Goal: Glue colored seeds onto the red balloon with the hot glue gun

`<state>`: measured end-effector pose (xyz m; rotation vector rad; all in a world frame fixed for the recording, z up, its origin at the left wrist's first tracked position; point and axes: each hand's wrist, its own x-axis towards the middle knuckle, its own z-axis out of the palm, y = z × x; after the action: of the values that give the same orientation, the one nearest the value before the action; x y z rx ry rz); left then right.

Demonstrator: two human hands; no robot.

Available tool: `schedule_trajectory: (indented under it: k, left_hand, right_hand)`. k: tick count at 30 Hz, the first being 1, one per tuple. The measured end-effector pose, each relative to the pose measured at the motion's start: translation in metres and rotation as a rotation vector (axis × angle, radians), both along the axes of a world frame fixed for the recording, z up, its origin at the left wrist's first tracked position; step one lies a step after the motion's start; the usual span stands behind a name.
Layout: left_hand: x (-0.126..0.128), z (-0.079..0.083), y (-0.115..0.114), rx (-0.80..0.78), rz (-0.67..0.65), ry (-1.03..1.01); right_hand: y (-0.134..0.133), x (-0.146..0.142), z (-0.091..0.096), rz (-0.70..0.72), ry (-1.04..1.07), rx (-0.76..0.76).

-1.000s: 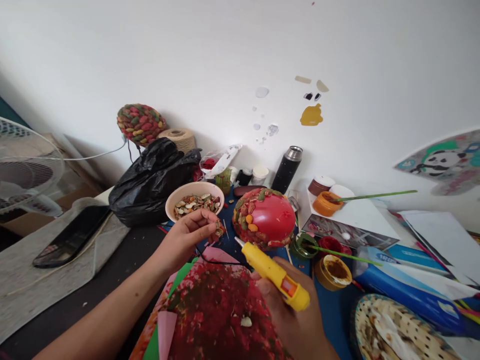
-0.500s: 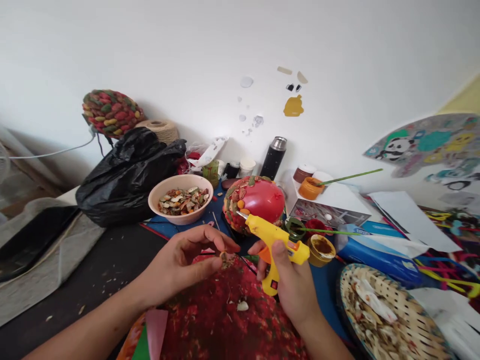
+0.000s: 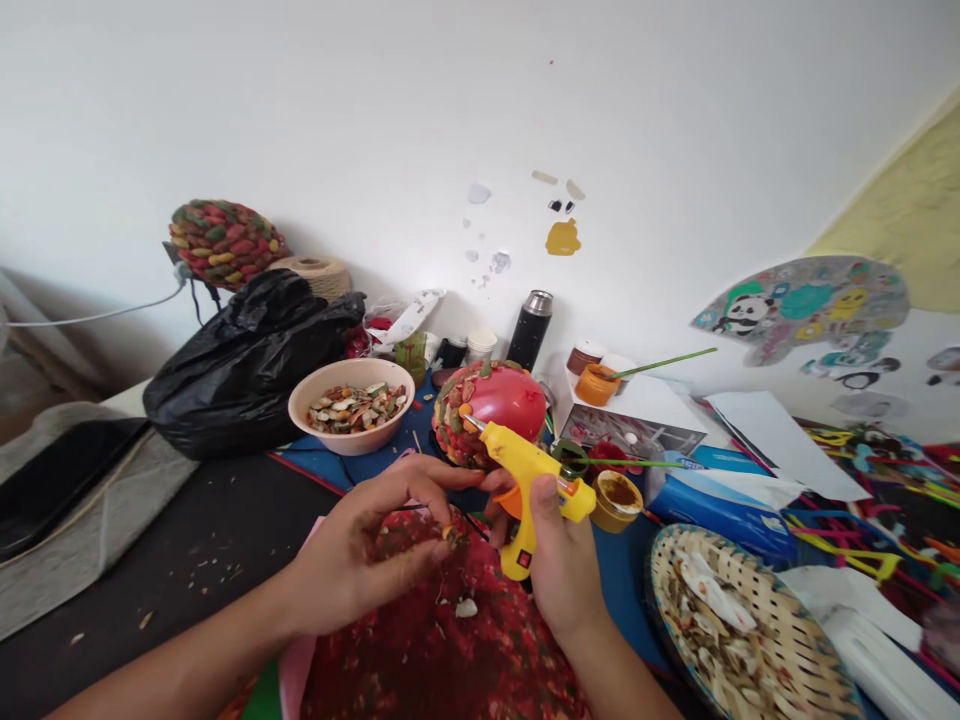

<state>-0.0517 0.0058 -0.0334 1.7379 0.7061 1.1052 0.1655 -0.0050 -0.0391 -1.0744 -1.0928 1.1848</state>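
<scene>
My right hand point(image 3: 559, 560) grips a yellow glue gun point(image 3: 529, 470) by its handle, its nozzle pointing up and left. Behind the nozzle sits a red balloon point(image 3: 510, 400), its left side covered with coloured shell-like pieces. My left hand point(image 3: 375, 555) pinches a small brownish-orange piece point(image 3: 451, 535) between thumb and fingers, low and left of the glue gun. Beneath both hands lies a red-stained work surface point(image 3: 420, 660) with a pale fragment point(image 3: 466, 607) on it.
A pink bowl point(image 3: 300, 410) of painted pieces stands back left, beside a black plastic bag point(image 3: 225, 370). Paint jars point(image 3: 616, 505), a black flask point(image 3: 530, 335) and a tissue pack point(image 3: 720, 515) stand behind and right. A woven basket point(image 3: 795, 620) of pale pieces lies at right.
The view has shifted slightly right and up, so the items on the table appear further left. Both hands keep their holds; the left fingers and small piece have shifted slightly relative to the glue gun.
</scene>
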Motion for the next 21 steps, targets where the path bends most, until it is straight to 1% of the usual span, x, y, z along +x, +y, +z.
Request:
schedule_trajectory:
  k: [3,5,8,11,16,21]
  left_hand:
    - [0.001,0.001,-0.001,0.136,0.005,0.020]
    - [0.002,0.002,-0.002,0.179,-0.024,0.049]
    - [0.003,0.002,-0.003,0.186,-0.072,0.071]
    - [0.004,0.002,-0.003,0.180,-0.085,0.061]
    - [0.003,0.002,-0.003,0.178,-0.073,0.055]
    - [0.005,0.002,-0.002,0.170,-0.067,0.057]
  right_hand:
    - [-0.001,-0.001,0.005,0.000,-0.004,0.032]
    - [-0.001,-0.001,0.008,-0.003,-0.037,0.083]
    - [-0.001,-0.002,0.011,-0.021,-0.071,0.156]
    - [-0.001,-0.002,0.009,-0.005,-0.063,0.166]
    - [-0.003,0.000,-0.002,0.021,-0.048,0.123]
    - [-0.004,0.002,-0.012,0.012,-0.068,0.148]
